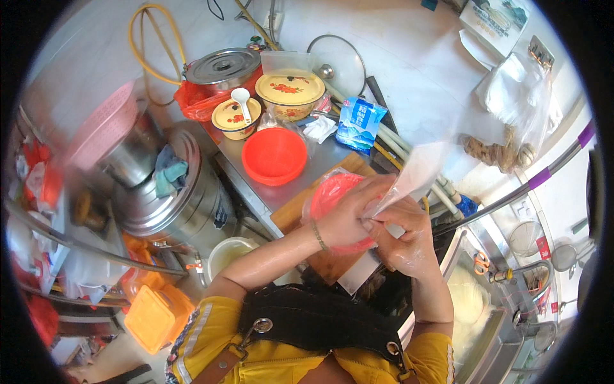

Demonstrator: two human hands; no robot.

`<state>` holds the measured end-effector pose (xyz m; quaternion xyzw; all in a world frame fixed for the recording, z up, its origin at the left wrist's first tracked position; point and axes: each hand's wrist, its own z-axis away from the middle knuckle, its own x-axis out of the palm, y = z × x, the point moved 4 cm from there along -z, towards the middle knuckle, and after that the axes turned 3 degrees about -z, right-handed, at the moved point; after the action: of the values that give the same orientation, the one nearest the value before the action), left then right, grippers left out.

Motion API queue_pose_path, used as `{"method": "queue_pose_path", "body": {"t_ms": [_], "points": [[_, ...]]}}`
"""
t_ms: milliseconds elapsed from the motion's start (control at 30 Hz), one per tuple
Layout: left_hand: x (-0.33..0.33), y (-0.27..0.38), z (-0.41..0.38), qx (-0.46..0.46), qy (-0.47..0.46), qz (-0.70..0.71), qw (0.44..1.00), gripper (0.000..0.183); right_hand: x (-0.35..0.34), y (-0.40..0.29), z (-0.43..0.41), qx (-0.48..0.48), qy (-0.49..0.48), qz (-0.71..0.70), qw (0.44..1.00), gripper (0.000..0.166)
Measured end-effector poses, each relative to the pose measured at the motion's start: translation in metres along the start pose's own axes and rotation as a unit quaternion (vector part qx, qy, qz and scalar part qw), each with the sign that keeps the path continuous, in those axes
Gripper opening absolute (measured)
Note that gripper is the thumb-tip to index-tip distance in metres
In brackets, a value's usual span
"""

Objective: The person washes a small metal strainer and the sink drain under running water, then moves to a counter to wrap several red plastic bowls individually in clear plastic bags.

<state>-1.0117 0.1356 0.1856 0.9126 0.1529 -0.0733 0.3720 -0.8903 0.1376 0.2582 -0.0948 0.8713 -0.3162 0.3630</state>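
My left hand (348, 211), with a beaded bracelet at the wrist, and my right hand (405, 235) meet in front of me. Between them they pinch a thin, clear plastic bag (415, 175), its loose end blurred and stretching up to the right. The right hand's skin looks wet and shiny. Under the hands is a red-pink plastic basin (331, 192) with clear film about it, partly hidden by my left hand. It stands on a wooden cutting board (297, 216). A flat, pale rectangular piece (357, 271) lies at the board's near edge.
A red plastic bowl (273, 156), flowered enamel pots (290, 91), a white spoon (241, 103) and a blue packet (360, 125) stand on the metal table (254, 189). Left are a large steel drum (192, 206) and pink basket (103, 127). Orange-handled scissors (481, 263) lie right.
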Motion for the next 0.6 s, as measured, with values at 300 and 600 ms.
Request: {"method": "queue_pose_path", "body": {"t_ms": [300,600], "points": [[-0.044,-0.043,0.053,-0.348,0.131,0.286,0.883,0.029,-0.017,0.088,0.055,0.258,0.104,-0.09,0.956,0.02],[-0.058,-0.034,0.06,-0.36,0.121,0.44,0.814,0.028,0.02,0.141,0.096,0.427,0.062,-0.45,0.782,0.052]]}}
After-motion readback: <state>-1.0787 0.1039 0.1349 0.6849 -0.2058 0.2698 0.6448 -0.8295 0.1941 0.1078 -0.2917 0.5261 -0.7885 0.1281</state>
